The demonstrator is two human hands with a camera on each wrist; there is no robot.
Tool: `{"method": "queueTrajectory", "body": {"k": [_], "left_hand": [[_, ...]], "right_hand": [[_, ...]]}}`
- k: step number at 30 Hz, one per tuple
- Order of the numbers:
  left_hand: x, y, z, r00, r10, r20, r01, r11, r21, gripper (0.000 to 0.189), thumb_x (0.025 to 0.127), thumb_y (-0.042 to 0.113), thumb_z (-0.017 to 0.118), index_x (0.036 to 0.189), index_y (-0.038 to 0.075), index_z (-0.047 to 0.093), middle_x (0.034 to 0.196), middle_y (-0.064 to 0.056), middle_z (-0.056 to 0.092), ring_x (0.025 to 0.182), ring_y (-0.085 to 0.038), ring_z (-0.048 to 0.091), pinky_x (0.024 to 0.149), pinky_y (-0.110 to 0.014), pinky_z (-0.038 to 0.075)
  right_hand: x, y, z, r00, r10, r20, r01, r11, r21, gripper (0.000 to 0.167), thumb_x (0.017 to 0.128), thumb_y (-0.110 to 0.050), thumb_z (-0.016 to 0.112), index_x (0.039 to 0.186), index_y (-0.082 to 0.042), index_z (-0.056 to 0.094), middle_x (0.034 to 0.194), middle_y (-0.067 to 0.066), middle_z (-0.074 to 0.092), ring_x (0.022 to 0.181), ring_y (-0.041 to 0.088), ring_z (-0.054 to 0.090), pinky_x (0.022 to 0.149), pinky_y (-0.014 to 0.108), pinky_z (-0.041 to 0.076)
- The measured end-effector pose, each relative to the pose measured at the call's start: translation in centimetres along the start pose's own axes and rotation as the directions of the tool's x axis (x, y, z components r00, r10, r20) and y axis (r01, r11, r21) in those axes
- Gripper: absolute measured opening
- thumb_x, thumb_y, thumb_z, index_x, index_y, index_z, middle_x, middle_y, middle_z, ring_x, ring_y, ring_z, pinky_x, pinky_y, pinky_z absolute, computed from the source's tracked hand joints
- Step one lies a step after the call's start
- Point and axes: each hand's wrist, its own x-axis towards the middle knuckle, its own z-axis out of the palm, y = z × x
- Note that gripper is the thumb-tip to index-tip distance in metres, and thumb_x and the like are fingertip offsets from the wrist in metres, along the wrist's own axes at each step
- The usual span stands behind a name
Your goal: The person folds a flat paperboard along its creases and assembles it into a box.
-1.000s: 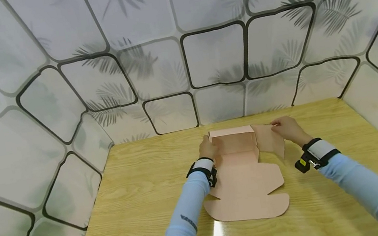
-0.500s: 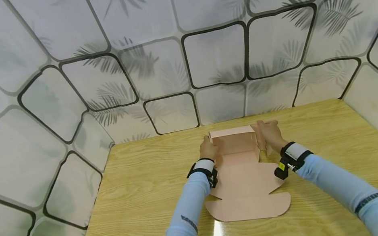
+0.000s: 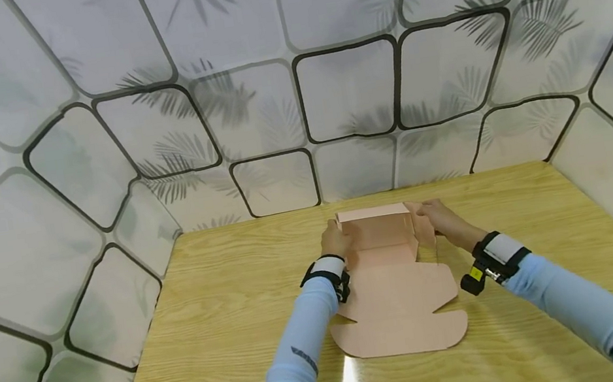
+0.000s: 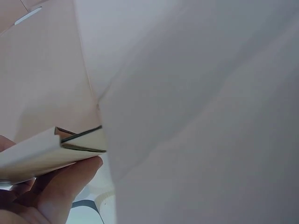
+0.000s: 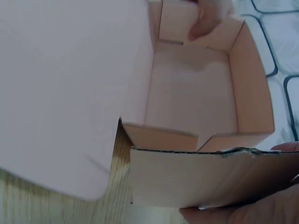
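A partly folded pink-brown cardboard box (image 3: 379,231) sits near the table's back edge, its lid panel (image 3: 401,289) spread flat toward the person. My left hand (image 3: 335,239) grips the box's left wall, thumb on the inside. In the left wrist view, fingers (image 4: 70,184) lie under the folded double edge of that wall (image 4: 35,147). With my right hand (image 3: 443,219) I hold the right side flap (image 3: 424,231), which stands out from the box. The right wrist view shows this flap (image 5: 205,179) between thumb and fingers, its top edge a little ragged, beside the slotted right wall (image 5: 161,136).
A wood-grain table (image 3: 229,308) bears the box. Behind it and at both sides rise pale walls (image 3: 345,93) patterned with dark outlines and leaves. The lid's rounded front flap (image 3: 402,336) points toward the person.
My right hand has moved left, swinging the right side flap up toward the box, then slightly back to the right. The left hand has kept its grip in place.
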Motion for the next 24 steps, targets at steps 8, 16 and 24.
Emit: {"method": "queueTrajectory", "body": {"k": [8, 16, 24], "left_hand": [[-6.1, 6.6, -6.9, 0.999, -0.020, 0.026, 0.021, 0.999, -0.032, 0.053, 0.086, 0.016, 0.062, 0.135, 0.004, 0.043, 0.109, -0.023, 0.066, 0.085, -0.031, 0.067, 0.058, -0.037, 0.050], [-5.1, 5.7, -5.8, 0.996, -0.079, 0.045, 0.081, 0.996, -0.044, 0.056, 0.083, 0.016, 0.064, 0.134, 0.009, 0.043, 0.108, -0.015, 0.065, 0.088, -0.025, 0.064, 0.058, -0.032, 0.047], [-1.0, 1.5, -1.3, 0.997, -0.068, 0.038, 0.069, 0.997, -0.029, 0.062, 0.081, 0.021, 0.067, 0.137, 0.014, 0.041, 0.106, -0.012, 0.066, 0.085, -0.023, 0.065, 0.056, -0.034, 0.048]], "right_hand": [[-1.0, -1.4, 2.8, 0.994, -0.110, -0.015, 0.110, 0.993, 0.035, 0.061, 0.106, -0.027, 0.028, 0.147, 0.016, 0.013, 0.126, 0.035, 0.051, 0.065, 0.018, 0.057, 0.070, 0.030, 0.048], [-0.8, -1.9, 5.3, 0.996, -0.005, -0.086, 0.017, 0.991, 0.132, 0.084, 0.102, -0.046, 0.037, 0.152, -0.008, -0.019, 0.160, 0.018, -0.016, 0.148, 0.039, -0.003, 0.118, 0.054, 0.010], [-1.0, -0.5, 3.7, 0.990, -0.144, 0.001, 0.144, 0.990, -0.004, 0.090, 0.097, -0.019, 0.058, 0.155, -0.005, -0.009, 0.157, 0.032, 0.003, 0.144, 0.048, 0.010, 0.111, 0.059, 0.027]]}}
